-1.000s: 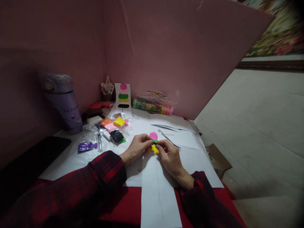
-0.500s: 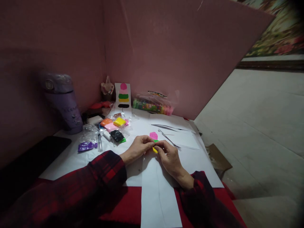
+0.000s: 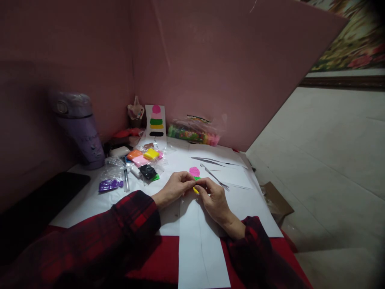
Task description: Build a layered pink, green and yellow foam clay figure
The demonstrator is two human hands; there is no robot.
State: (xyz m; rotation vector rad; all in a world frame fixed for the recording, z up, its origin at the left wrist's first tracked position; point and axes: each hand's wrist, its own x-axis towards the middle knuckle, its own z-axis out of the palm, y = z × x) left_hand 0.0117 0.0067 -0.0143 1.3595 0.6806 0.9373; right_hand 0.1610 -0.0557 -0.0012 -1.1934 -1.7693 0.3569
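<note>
My left hand (image 3: 177, 188) and my right hand (image 3: 215, 199) meet above a long white paper strip (image 3: 198, 245). Both have thumb and fingers pinched together with the tips touching; whatever small thing lies between them is too hidden to make out. On the strip, a pink patch (image 3: 194, 171) shows just beyond the fingertips. Part of a green patch (image 3: 196, 178) and part of a yellow patch (image 3: 196, 190) show around the fingers, the rest covered by my hands.
Bagged clay, including a yellow pack (image 3: 151, 153) and a black pack (image 3: 148, 171), lies left of centre. A purple bottle (image 3: 82, 134) stands farther left. Behind are a colour-striped card (image 3: 156, 121) and a clay tube pack (image 3: 194, 134). A tool (image 3: 215, 176) lies right.
</note>
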